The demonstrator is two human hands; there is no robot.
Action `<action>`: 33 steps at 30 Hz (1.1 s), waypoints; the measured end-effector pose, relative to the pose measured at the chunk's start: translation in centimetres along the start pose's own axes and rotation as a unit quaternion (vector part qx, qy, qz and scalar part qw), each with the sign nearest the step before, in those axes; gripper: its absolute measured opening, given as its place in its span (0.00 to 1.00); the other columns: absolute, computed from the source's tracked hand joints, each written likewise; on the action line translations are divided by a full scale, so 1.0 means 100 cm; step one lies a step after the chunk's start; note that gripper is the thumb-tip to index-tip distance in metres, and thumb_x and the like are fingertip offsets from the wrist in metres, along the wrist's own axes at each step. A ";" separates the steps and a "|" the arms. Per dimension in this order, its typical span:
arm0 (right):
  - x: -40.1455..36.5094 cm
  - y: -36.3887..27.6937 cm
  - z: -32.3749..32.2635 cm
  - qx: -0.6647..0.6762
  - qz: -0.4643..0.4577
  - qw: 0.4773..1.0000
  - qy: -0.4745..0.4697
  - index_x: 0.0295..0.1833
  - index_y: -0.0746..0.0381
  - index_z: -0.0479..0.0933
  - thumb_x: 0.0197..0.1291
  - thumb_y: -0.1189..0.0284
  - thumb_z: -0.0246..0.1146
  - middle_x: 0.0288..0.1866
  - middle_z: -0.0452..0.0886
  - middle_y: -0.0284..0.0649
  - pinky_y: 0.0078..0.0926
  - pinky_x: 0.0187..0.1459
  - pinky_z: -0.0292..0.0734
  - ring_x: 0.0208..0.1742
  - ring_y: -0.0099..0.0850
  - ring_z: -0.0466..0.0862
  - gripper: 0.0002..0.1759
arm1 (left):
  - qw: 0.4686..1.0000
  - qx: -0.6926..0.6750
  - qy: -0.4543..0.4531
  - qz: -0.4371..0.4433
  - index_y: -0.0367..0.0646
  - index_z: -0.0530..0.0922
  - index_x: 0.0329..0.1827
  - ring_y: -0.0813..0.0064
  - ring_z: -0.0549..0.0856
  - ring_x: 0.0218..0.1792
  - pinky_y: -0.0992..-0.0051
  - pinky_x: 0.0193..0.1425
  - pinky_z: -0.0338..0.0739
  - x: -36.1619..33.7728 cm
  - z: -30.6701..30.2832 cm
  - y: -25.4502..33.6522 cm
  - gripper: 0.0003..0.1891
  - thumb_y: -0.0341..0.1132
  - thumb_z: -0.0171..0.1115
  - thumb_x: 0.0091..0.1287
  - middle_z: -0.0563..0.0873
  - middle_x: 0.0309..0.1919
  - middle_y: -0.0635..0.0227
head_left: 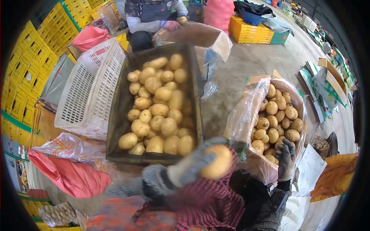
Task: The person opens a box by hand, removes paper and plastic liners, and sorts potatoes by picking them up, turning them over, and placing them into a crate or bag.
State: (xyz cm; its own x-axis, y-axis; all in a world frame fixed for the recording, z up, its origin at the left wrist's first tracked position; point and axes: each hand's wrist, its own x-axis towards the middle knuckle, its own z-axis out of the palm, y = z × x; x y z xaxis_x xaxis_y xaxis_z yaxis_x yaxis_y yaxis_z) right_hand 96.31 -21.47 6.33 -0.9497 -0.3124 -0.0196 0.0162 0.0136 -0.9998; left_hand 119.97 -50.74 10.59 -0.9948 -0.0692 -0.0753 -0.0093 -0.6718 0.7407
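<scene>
My left hand (pixel 189 165), in a grey-and-white glove and smeared by motion, grips a large pale potato (pixel 217 161) in front of my chest. Just beyond it stands a dark-lined crate (pixel 115 111) full of loose potatoes (pixel 160 110). To the right, a cardboard box lined with clear plastic (pixel 244 111) holds more potatoes (pixel 272 120). My right hand (pixel 286 159), in a dark grey glove, is at this box's near right edge, fingers stretched out beside the potatoes, nothing visible in it.
A white perforated crate (pixel 83 84) leans left of the dark one. Across from me a person (pixel 154 19) holds a potato (pixel 183 20) over another lined box (pixel 192 36). Yellow crates (pixel 29 73) are stacked at left; pink sacks (pixel 69 173) and flattened cardboard (pixel 314 86) lie around.
</scene>
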 end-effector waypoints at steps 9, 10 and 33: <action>0.000 0.009 -0.010 -0.007 -0.029 0.999 0.034 0.65 0.61 0.75 0.74 0.64 0.60 0.46 0.82 0.34 0.19 0.43 0.78 0.40 0.20 0.80 0.19 | 0.555 0.826 0.103 0.002 0.41 0.68 0.72 0.46 0.76 0.63 0.55 0.68 0.69 0.051 -0.146 0.057 0.36 0.53 0.64 0.66 0.76 0.63 0.47; 0.000 0.003 -0.012 -0.010 -0.026 0.999 0.045 0.65 0.62 0.75 0.74 0.64 0.60 0.46 0.82 0.34 0.19 0.43 0.78 0.40 0.20 0.81 0.19 | 0.502 0.861 0.072 0.041 0.43 0.69 0.71 0.45 0.77 0.61 0.53 0.68 0.69 0.055 -0.153 0.051 0.36 0.54 0.64 0.64 0.77 0.62 0.46; 0.101 0.016 -0.030 -0.115 0.142 0.970 -0.164 0.68 0.64 0.66 0.46 0.62 0.74 0.61 0.77 0.45 0.34 0.65 0.72 0.63 0.36 0.78 0.43 | 0.994 0.016 0.102 -0.041 0.43 0.65 0.72 0.73 0.75 0.62 0.74 0.65 0.74 0.155 0.067 -0.133 0.23 0.33 0.57 0.76 0.75 0.61 0.63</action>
State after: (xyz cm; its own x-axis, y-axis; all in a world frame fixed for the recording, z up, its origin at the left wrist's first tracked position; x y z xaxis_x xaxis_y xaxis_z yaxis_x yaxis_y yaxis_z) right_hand 85.80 -21.80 4.54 -0.7665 -0.5496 -0.3323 0.1566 0.3420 -0.9266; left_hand 103.99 -37.88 4.04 -0.9493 -0.1655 -0.2673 -0.0956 -0.6580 0.7469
